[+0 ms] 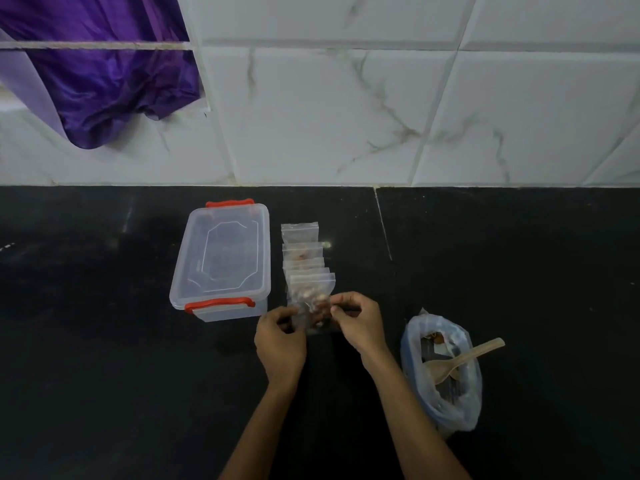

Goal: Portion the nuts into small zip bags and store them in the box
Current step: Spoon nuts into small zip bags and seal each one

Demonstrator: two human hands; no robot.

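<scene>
A small clear zip bag [313, 315] with nuts in it lies on the black counter between my hands. My left hand [280, 337] pinches its left edge and my right hand [356, 322] pinches its right edge. Behind it, a row of several small zip bags [304, 258] overlaps toward the wall, some holding nuts. The clear plastic box [221, 261] with red latches stands to the left, its lid on. A large blue-tinted bag of nuts [441, 372] stands open at the right with a wooden spoon [464, 356] resting in it.
The black counter [104, 341] runs back to a white marble-tiled wall [346, 116]. A purple cloth [104, 71] hangs at the upper left, above the counter.
</scene>
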